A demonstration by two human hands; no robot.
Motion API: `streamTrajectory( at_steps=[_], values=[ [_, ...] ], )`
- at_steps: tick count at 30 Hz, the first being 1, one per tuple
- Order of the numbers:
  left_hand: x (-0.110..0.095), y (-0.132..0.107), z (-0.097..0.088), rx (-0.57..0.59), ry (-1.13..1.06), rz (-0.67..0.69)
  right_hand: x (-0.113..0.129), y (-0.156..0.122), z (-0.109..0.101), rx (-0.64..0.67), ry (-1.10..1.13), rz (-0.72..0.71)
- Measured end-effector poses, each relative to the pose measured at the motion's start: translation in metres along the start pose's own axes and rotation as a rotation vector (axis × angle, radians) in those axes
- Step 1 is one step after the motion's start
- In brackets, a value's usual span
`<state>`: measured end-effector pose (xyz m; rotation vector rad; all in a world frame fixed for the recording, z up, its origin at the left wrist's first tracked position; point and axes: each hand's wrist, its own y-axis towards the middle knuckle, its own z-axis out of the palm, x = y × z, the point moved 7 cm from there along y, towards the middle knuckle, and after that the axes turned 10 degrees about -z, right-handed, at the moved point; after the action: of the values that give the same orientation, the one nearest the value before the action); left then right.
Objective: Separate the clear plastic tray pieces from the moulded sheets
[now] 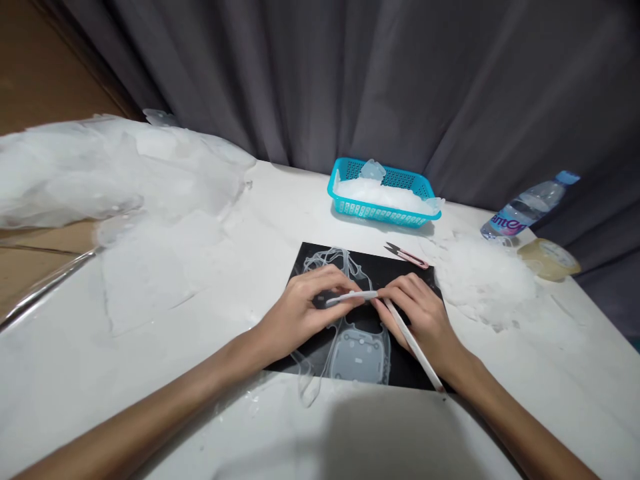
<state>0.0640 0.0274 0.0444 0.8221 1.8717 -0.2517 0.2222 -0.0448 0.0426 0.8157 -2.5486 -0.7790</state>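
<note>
My left hand (305, 303) is closed on a thin, translucent white silicone-like piece (353, 295), pinched between thumb and fingers. At the piece's right end are the fingertips of my right hand (417, 317). A slim white stick-like tool (413, 345) runs from those fingers down under the palm to a dark end near the mat's lower edge. Both hands are above a black mat (310, 363). A translucent, rounded-square silicone-like piece (357, 353) lies on the mat below them. Loops of clear trimmed strips (345, 257) lie behind my left hand.
Pink-handled thread snips (407, 255) lie at the mat's back edge. Behind stands a turquoise basket (385, 213) of white pieces. White pieces heap up at right (487, 277), beside a tape roll (549, 259) and water bottle (530, 207). A large translucent pile (115, 173) fills the left.
</note>
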Motion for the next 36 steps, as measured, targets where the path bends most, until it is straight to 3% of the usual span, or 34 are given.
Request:
streamTrajectory(
  at_steps=[7,16,23,31,34,36],
  values=[
    [0.023,0.005,0.003,0.026,-0.212,-0.301,-0.002,0.002,-0.006,-0.049,0.103,0.065],
    [0.030,0.007,0.005,-0.001,-0.234,-0.345,-0.006,0.000,-0.001,-0.073,0.229,0.155],
    [0.033,0.007,0.012,0.022,-0.316,-0.369,0.002,0.003,0.004,-0.044,0.215,0.098],
    [0.018,0.007,0.017,0.114,-0.156,-0.280,0.010,0.005,0.004,-0.013,0.085,0.018],
    [0.029,0.010,0.012,0.024,-0.191,-0.355,0.017,0.006,0.005,0.006,-0.037,-0.037],
    [0.048,0.012,-0.002,-0.150,-0.333,-0.490,0.022,0.007,0.002,-0.016,-0.104,-0.076]
  ],
)
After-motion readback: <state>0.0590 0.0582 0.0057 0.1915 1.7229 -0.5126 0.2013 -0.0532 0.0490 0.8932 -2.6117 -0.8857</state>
